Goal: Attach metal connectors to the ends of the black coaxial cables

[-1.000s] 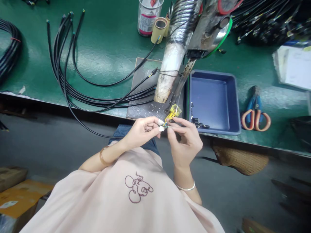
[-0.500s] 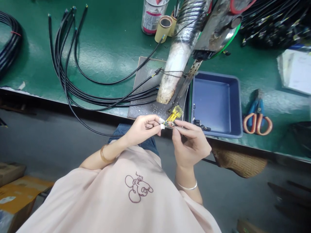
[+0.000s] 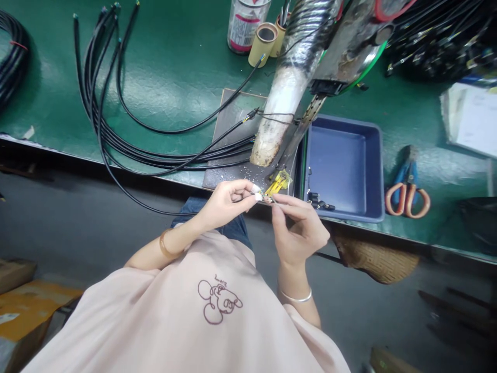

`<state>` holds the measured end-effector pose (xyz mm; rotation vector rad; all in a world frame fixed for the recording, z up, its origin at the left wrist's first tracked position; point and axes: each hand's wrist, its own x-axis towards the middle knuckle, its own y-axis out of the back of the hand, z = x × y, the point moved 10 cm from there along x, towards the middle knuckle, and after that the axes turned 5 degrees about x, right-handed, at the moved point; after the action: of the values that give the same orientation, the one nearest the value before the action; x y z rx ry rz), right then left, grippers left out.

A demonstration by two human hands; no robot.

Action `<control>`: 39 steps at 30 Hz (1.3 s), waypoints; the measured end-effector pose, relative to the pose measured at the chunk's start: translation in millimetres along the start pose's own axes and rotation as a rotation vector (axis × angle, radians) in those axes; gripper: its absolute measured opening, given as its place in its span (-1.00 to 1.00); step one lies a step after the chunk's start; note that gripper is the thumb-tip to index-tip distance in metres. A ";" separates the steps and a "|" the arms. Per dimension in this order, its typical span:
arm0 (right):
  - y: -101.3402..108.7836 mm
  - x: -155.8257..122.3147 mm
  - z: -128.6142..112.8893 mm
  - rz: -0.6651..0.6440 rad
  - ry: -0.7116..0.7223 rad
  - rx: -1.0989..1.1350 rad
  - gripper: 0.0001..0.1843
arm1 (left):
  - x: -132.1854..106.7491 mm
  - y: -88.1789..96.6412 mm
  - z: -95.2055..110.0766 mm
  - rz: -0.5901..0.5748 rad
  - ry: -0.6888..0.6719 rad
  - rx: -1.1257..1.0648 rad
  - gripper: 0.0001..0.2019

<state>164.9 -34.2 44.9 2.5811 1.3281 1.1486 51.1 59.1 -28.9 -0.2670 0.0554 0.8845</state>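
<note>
My left hand pinches the wire end of a black cable between white-covered thumb and fingertip. The cable runs in from the left, under the bench edge. Right against it, my right hand is closed in a pinch on a small dark part with thin metal ends, too small to name. Just beyond the fingertips is a yellow piece at the tip of a soldering iron. A white-wrapped duct hangs beside the iron.
A blue tray with several small black parts stands right of the iron. Pliers with orange handles lie further right. Several black cables stretch across a grey plate. Behind are a can and a yellow tube.
My right hand has shifted slightly left, closer to my left fingertips. Both hands keep their pinches. The whole view has moved a little.
</note>
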 end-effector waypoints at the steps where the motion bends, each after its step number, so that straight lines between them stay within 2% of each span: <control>1: 3.0 0.2 4.0 0.040 -0.037 0.034 -0.95 | 0.6 0.5 0.0 0.008 0.009 0.002 -0.83; 3: 4.9 1.1 13.1 0.079 -0.125 0.109 -0.97 | 1.9 -0.3 1.0 0.008 0.024 0.005 -0.84; 6: -6.4 3.0 21.6 -0.013 -0.230 0.178 -0.95 | 4.2 -5.0 3.6 -0.026 0.033 0.012 -0.83; 8: -11.6 3.9 22.4 -0.064 -0.246 0.171 -0.93 | 5.8 -6.4 5.9 -0.033 0.020 0.029 -0.79; 13: -10.9 5.5 21.4 -0.054 -0.214 0.119 -0.90 | 10.0 -6.9 12.2 -0.013 -0.046 0.054 -0.67; 19: -12.1 8.3 21.9 -0.048 -0.204 0.122 -0.89 | 14.4 -9.1 13.2 -0.021 -0.064 0.059 -0.60; 34: -12.6 14.9 12.4 -0.041 -0.096 0.114 -0.87 | 12.2 -10.2 18.7 -0.029 -0.090 0.054 -0.70; 39: -13.0 17.7 8.7 -0.024 -0.060 0.113 -0.85 | 11.6 -9.9 18.5 -0.007 -0.080 0.061 -0.67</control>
<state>167.7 -10.7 44.8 2.6460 1.4468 1.0120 64.9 66.6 -10.8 -0.1747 0.0070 0.8844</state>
